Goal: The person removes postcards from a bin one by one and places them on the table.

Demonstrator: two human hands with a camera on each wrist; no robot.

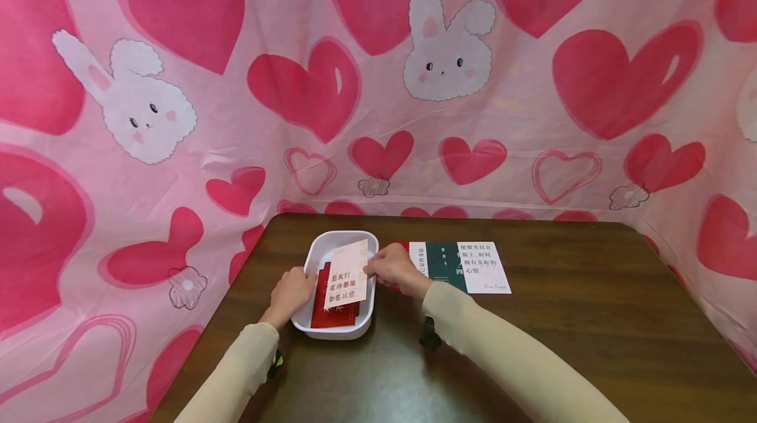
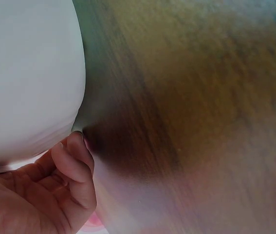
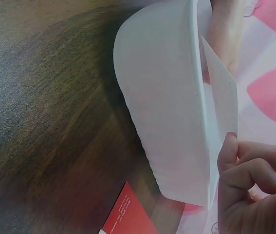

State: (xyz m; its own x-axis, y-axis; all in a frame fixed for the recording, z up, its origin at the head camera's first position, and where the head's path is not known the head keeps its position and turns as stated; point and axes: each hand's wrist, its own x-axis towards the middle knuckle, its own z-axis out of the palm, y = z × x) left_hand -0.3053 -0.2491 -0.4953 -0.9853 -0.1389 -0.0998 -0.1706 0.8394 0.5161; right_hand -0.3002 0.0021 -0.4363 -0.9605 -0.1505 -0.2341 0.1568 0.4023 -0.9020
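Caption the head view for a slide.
Right grip pinches a pale card over red paper in a white tray; left grip at its rim.

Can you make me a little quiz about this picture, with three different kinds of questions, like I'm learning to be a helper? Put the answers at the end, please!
1. What is the right hand pinching?
2. True or false: the green card lies on the table, outside the white bin.
3. Pick one. The left hand is touching:
A) the green card
B) the white bin
C) the pink backdrop

Key
1. The pale pink card with writing on it.
2. True.
3. B.
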